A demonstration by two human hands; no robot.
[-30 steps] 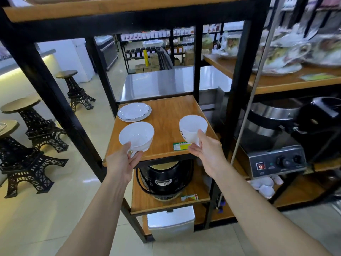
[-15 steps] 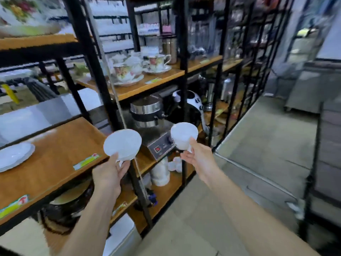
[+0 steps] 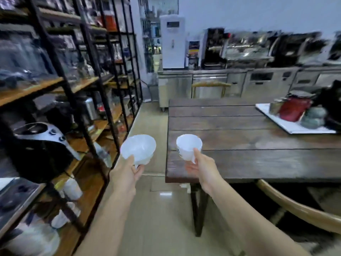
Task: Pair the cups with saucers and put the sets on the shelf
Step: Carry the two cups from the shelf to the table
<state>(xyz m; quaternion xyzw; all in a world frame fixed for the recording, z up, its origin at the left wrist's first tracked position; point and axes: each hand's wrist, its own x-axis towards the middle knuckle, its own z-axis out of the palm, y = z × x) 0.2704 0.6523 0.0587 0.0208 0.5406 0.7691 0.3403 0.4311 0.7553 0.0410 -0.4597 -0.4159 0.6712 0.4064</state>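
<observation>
Two cups: both are in the air, one in each hand, near the corner of the dark wooden table [image 3: 258, 145].
Left cup [image 3: 138, 149]: it hangs over the floor, just beside the table's left edge, tilted so the inside shows.
Right cup [image 3: 189, 146]: it is over the table's near corner, mouth up, with a small dark mark on the wall.
Left hand [image 3: 127, 174]: the fingers are closed on the base or handle of the left cup, thumb lying up the wall.
Right hand [image 3: 202, 167]: it pinches the right cup low down, thumb pressed on the outside; the handle is probably under the fingers, but blur hides it.
Handling: the cups look light, stiff and breakable, and the glaze is surely slippery, so the handle or the foot gives the safest hold.
Material: smooth white glazed ceramic, round, wide at the mouth and narrow at the foot.
Table surface: rough dark planks with clear gaps between them.
Shelf [image 3: 55, 85]: black metal frame with warm wooden boards, left of the table.
Saucers: none is visible here.
</observation>
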